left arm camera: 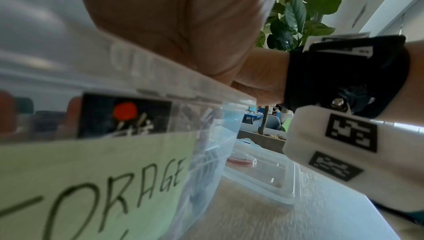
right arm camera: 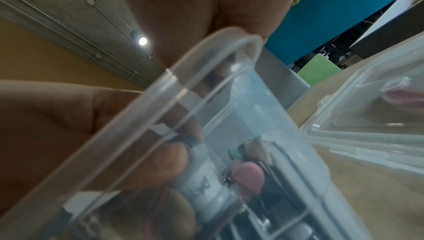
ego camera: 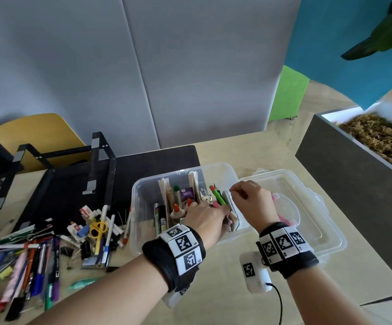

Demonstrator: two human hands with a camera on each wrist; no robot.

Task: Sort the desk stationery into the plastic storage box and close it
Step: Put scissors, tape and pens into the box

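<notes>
The clear plastic storage box (ego camera: 143, 184) stands mid-desk with card dividers, glue bottles, markers and green pens inside. Its paper label (left arm camera: 91, 180) faces me. My left hand (ego camera: 225, 216) reaches into the right compartment; through the box wall (right arm camera: 206, 53) its fingers (right arm camera: 165, 160) curl on a grey-white item (right arm camera: 206, 177) beside a pink eraser (right arm camera: 247, 173). My right hand (ego camera: 233, 191) hovers over the right rim, thumb and forefinger pinching the top of a flat pad (ego camera: 228, 200) that stands against the wall. The lid (ego camera: 319, 231) lies open on the right.
A heap of pens, markers, binder clips and yellow scissors (ego camera: 97, 228) covers the desk's left side. A black laptop stand (ego camera: 101, 165) sits on a dark mat behind it. A grey planter (ego camera: 354, 165) borders the desk on the right.
</notes>
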